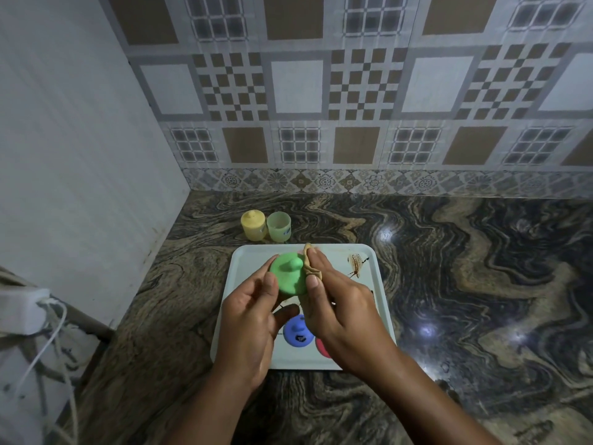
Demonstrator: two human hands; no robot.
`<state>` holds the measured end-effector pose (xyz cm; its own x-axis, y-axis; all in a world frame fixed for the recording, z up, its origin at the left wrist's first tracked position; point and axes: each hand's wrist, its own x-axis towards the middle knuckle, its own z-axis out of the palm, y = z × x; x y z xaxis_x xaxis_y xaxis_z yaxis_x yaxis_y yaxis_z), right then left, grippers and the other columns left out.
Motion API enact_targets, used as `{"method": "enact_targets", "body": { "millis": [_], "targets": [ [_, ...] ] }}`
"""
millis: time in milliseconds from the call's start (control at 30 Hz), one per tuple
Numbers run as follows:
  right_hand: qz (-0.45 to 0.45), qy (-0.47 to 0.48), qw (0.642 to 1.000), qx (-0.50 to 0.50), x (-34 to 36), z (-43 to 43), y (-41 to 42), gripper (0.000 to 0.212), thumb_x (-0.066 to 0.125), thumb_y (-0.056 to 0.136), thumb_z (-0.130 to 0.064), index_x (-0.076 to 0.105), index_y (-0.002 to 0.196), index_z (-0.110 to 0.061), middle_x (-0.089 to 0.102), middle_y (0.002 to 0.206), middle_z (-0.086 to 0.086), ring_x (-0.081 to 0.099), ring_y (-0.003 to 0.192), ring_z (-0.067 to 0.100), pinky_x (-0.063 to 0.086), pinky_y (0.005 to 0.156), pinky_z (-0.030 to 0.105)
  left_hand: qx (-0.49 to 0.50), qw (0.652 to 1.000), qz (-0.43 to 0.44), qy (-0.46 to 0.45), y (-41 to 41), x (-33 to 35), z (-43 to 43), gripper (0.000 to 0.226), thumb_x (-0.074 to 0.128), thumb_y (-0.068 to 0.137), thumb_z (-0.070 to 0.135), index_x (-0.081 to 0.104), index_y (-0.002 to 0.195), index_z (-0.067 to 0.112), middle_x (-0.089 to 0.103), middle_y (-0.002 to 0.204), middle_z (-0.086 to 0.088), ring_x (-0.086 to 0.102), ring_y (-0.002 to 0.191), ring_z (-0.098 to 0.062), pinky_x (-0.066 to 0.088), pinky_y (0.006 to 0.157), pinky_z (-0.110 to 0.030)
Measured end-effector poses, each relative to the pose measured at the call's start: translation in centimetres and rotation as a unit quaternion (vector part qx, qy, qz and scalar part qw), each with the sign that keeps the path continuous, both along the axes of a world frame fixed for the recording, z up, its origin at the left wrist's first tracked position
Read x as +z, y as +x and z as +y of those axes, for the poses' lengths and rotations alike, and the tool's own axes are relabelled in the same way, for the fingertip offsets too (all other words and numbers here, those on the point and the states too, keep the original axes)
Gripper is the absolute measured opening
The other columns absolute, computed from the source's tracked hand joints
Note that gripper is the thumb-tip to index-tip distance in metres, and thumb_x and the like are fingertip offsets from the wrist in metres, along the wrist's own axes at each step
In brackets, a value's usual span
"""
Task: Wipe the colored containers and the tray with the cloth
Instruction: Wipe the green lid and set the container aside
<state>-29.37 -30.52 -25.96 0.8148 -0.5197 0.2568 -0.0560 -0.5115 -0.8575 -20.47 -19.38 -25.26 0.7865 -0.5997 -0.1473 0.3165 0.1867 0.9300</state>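
My left hand (pixel 256 313) holds a green lid (pixel 287 274) with a knob above the white tray (pixel 382 303). My right hand (pixel 340 303) grips a tan cloth (pixel 309 263), pressed against the lid's right edge. On the tray below my hands sit a blue container (pixel 296 332) and a red one (pixel 322 346), mostly hidden by my right hand. A brown smear (pixel 356 261) marks the tray's far right corner. Behind the tray stand a yellow container (pixel 253 224) with its lid on and a green container (pixel 279 226) without a lid.
The tray lies on a dark marbled counter (pixel 465 284) against a tiled wall (pixel 353 107). A white wall (pixel 80 139) bounds the left side. A white object with cords (pixel 29 313) sits at the lower left.
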Motion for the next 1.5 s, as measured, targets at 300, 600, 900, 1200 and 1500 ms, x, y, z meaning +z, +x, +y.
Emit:
{"method": "enact_targets", "body": {
  "millis": [300,600,900,1200,1500],
  "targets": [
    [-0.016,-0.012,1.0,0.015,0.6,0.6,-0.4,0.055,0.038,0.102,-0.042,0.044,0.149,-0.014,0.038,0.151,-0.011,0.04,0.143,0.006,0.039,0.113,0.03,0.01,1.0,0.0,-0.01,0.5,0.0,0.1,0.043,0.054,0.092,0.013,0.057,0.134,0.019,0.075,0.111,-0.01,0.073,0.098,-0.017,0.057,0.064,-0.025],
    [-0.008,-0.013,1.0,0.012,0.9,0.6,-0.3,0.059,0.035,0.1,-0.046,0.042,0.15,-0.018,0.04,0.153,-0.008,0.045,0.139,0.004,0.04,0.115,0.029,0.003,1.0,-0.007,-0.008,0.2,0.3,-0.2,0.058,0.058,0.089,0.015,0.044,0.144,0.023,0.073,0.117,-0.01,0.069,0.111,-0.024,0.055,0.089,-0.046],
    [-0.012,0.003,1.0,-0.011,1.1,-0.1,0.0,0.05,0.04,0.103,-0.036,0.05,0.147,-0.014,0.04,0.147,-0.016,0.043,0.14,0.002,0.038,0.115,0.03,-0.038,0.999,-0.024,0.002,0.3,0.7,0.3,0.051,0.056,0.089,0.016,0.051,0.14,0.015,0.071,0.123,-0.004,0.066,0.117,-0.02,0.059,0.083,-0.045],
    [-0.031,-0.028,0.999,0.011,1.3,0.6,-0.1,0.055,0.038,0.102,-0.039,0.043,0.149,-0.01,0.039,0.154,-0.003,0.029,0.147,0.0,0.032,0.119,0.031,0.01,1.0,-0.006,0.0,0.8,0.6,0.4,0.033,0.055,0.094,0.011,0.062,0.125,0.018,0.076,0.103,-0.006,0.073,0.09,-0.013,0.055,0.06,-0.024],
    [-0.005,0.027,1.0,0.011,1.5,0.1,-0.3,0.051,0.04,0.102,-0.036,0.046,0.149,-0.019,0.054,0.147,-0.003,0.052,0.135,0.02,0.044,0.111,0.047,-0.017,0.999,-0.035,-0.006,0.0,1.1,-0.1,0.055,0.058,0.089,0.009,0.046,0.142,0.016,0.072,0.121,-0.008,0.068,0.112,-0.023,0.058,0.088,-0.046]
  ]
}}
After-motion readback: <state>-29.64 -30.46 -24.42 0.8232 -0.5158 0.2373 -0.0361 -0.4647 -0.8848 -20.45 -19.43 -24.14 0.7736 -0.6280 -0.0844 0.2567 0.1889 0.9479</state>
